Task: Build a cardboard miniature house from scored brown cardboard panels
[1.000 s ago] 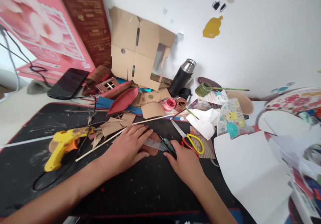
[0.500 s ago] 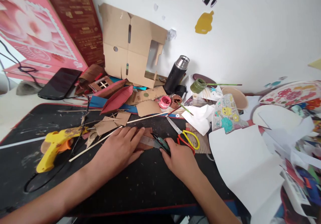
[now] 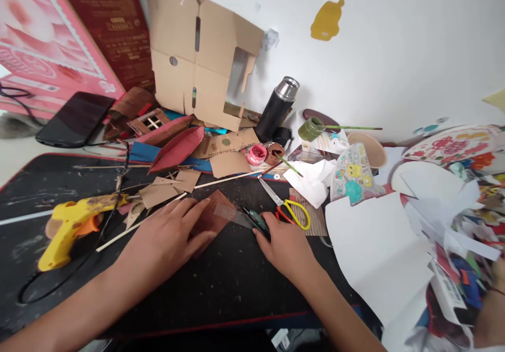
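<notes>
My left hand (image 3: 163, 236) holds a reddish-brown piece of cardboard (image 3: 211, 218) against the black mat, thumb along its near edge and fingers over its left side. My right hand (image 3: 286, 244) is closed around a dark green and black tool (image 3: 258, 221), which looks like a utility knife; its blade does not show clearly. From beside the tool a clear plastic strip (image 3: 229, 214), perhaps a ruler, reaches over the right part of the cardboard. Just beyond my right hand lie yellow-handled scissors (image 3: 295, 214) on a corrugated cardboard piece (image 3: 315, 218).
At left lies a yellow glue gun (image 3: 71, 225) with its cord. Thin wooden sticks, cardboard scraps (image 3: 160, 194), open paint pots (image 3: 256, 154) and a black flask (image 3: 276, 110) stand beyond my hands. White paper (image 3: 374, 247) covers the right side. Part of another person's arm (image 3: 491, 315) shows at the right edge.
My left hand has shifted left, and more of the brown cardboard shows. The tool and clear strip lie farther right across it. An arm has appeared at the right edge.
</notes>
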Available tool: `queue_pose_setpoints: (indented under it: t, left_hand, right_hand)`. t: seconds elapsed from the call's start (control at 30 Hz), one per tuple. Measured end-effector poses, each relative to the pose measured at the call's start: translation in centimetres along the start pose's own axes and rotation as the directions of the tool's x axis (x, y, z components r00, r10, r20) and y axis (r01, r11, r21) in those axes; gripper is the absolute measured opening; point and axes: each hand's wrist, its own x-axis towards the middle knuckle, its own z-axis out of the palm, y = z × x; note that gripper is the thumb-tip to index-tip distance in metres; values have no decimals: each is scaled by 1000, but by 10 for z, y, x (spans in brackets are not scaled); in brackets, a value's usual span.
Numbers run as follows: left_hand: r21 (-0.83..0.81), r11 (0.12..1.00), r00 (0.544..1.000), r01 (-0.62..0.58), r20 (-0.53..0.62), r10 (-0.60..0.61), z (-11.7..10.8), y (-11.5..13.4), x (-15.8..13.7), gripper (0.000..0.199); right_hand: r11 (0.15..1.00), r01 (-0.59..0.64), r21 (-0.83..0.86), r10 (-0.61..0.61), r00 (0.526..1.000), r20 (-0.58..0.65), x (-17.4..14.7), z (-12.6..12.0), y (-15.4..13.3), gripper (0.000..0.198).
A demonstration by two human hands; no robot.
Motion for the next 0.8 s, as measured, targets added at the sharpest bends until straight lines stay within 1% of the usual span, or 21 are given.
queue_pose_setpoints:
  t: [0.13,0.23,0.3,0.4,0.47,0.53,0.7,0.8]
  left_hand:
    - [-106,994,1000,14,-14,-16,6,1,-13,56]
    - [-181,984,999,-6,-35,0,9,4,-17,56]
    - [-198,980,998,-20,-62,8,8,5,-18,54]
    - [-151,987,991,-57,-131,38,4,5,-17,44]
    - [-113,987,983,-113,-159,94,3,5,-17,35]
    - [-83,980,972,-183,-163,168,4,6,-18,31]
    - [18,955,942,-296,-159,295,14,9,-18,36]
    - [69,937,923,-343,-161,350,18,10,-17,38]
  right_hand:
    - [1000,9,-13,-9,1000,-16,1,2,1,27]
    - [999,35,-22,-36,999,-29,0,2,2,25]
    - [998,52,-27,-53,998,-32,-1,1,1,23]
    - [997,80,-18,-81,996,-31,-3,2,-1,20]
    - [995,101,-14,-101,994,-39,-3,3,-3,19]
    - [993,119,-19,-119,992,-46,-3,2,-5,18]
    - [990,135,-46,-138,989,-50,1,-3,-9,16]
    - [988,139,-69,-142,989,-45,4,-5,-11,17]
